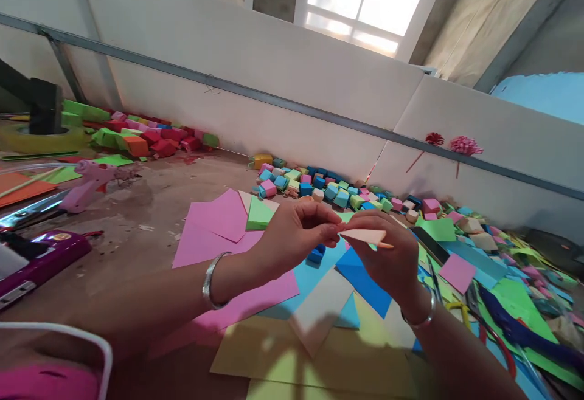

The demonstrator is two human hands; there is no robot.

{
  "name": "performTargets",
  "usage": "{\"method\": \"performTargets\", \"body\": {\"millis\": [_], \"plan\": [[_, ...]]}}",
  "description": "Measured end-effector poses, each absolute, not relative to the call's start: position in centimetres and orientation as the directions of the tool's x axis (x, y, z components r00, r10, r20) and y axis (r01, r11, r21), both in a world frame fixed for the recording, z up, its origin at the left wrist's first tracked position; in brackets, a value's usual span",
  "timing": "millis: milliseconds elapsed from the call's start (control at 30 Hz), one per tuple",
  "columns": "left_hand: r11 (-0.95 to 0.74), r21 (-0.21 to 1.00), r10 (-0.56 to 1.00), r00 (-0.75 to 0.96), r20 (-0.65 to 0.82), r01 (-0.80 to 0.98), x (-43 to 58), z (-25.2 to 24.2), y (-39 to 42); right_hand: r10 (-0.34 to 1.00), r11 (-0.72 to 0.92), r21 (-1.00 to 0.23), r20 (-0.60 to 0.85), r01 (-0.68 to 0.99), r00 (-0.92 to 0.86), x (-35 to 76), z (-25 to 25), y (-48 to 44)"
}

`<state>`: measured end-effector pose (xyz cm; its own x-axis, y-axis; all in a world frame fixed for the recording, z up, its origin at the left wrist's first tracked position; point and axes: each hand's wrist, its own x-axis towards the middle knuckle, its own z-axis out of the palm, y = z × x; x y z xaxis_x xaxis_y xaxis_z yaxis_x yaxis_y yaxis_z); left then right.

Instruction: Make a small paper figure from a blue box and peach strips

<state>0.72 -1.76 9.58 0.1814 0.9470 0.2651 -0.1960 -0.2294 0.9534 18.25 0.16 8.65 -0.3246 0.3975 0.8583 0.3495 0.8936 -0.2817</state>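
Observation:
Both hands meet above the sheets at the middle of the table. A folded piece of pale peach paper (pixel 364 236) with a pointed end sits between them. My left hand (pixel 298 230) pinches its tip between thumb and fingers. My right hand (pixel 387 248) is closed around its wider end, with some fingers hidden behind the paper. Beneath lie pink sheets (pixel 219 217), a pale cream sheet (pixel 326 303), a blue sheet (pixel 365 275) and a yellow sheet (pixel 274 351). Just below my left fingertips rests a small dark blue folded paper piece (pixel 316 255).
Many small folded paper cubes (pixel 319 184) line the wall. Scissors (pixel 493 321) and a dark phone-like slab (pixel 429 245) lie at right. A pink glue gun (pixel 86 184), a purple power strip (pixel 45 266) and a tape roll (pixel 68 138) are at left. Two paper flowers (pixel 463 144) stand by the wall.

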Motion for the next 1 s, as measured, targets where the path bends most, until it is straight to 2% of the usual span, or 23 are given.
{"method": "performTargets", "body": {"millis": [200,367,467,600,800,900,1000], "plan": [[-0.377,0.926,0.915,0.152,0.373,-0.003,0.5,9.9,-2.2,0.531,0.827,-0.442,0.818,0.348,-0.222,18.3,8.0,0.5],[-0.435,0.897,0.895,0.15,0.421,0.08,0.3,10.1,-2.2,0.528,0.842,-0.469,0.816,0.266,-0.234,18.1,7.8,0.9],[-0.365,0.931,0.918,0.165,0.362,-0.008,0.3,10.4,-2.1,0.473,0.866,-0.4,0.849,0.302,-0.233,17.9,7.7,0.7],[-0.249,0.956,0.935,0.216,0.279,-0.157,0.1,10.4,-1.8,0.321,0.918,-0.228,0.908,0.325,-0.269,18.1,7.9,0.0],[-0.226,0.956,0.935,0.234,0.267,-0.188,-0.2,10.1,-1.8,0.141,0.942,-0.015,0.923,0.335,-0.358,18.7,7.8,-0.2],[-0.246,0.954,0.932,0.228,0.282,-0.173,0.0,10.1,-1.9,0.132,0.942,-0.007,0.927,0.335,-0.351,18.6,7.8,0.1],[-0.282,0.949,0.929,0.209,0.306,-0.138,0.1,10.1,-1.9,0.208,0.946,-0.106,0.923,0.307,-0.325,18.3,8.3,0.3]]}}
